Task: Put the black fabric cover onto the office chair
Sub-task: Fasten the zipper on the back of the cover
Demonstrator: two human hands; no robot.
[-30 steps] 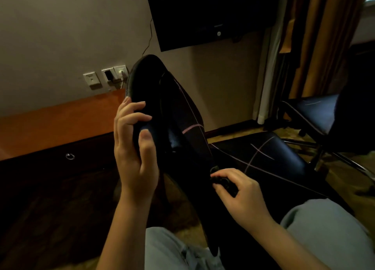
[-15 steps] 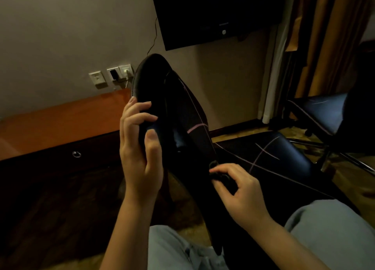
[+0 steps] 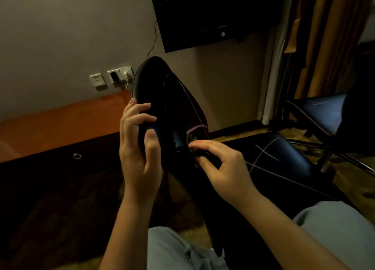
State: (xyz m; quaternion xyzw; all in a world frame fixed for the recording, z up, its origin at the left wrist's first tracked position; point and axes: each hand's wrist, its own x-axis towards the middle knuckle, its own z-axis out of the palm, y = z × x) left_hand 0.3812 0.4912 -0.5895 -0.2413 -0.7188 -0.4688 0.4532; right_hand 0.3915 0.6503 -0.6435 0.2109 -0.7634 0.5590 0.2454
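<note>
The office chair's backrest (image 3: pixel 154 83) leans toward me, dressed in the black fabric cover (image 3: pixel 178 111) with thin pink stitching lines. My left hand (image 3: pixel 140 146) grips the backrest's left edge, fingers curled over the rim and thumb pressed on the front. My right hand (image 3: pixel 221 166) pinches a small dark part of the cover, perhaps a zipper pull, at the backrest's side seam. The chair's seat (image 3: pixel 284 158), black with crossed pink lines, lies to the right.
A second black chair (image 3: pixel 324 115) stands at the right by orange curtains (image 3: pixel 328 36). A dark screen (image 3: pixel 213 16) hangs on the wall, with sockets (image 3: pixel 113 77) above an orange wooden desk (image 3: pixel 60 125). My grey-trousered knees (image 3: pixel 334 229) sit at the bottom.
My right hand has moved up along the backrest's side seam, still pinching the small dark piece. My left hand keeps the same hold on the backrest's edge.
</note>
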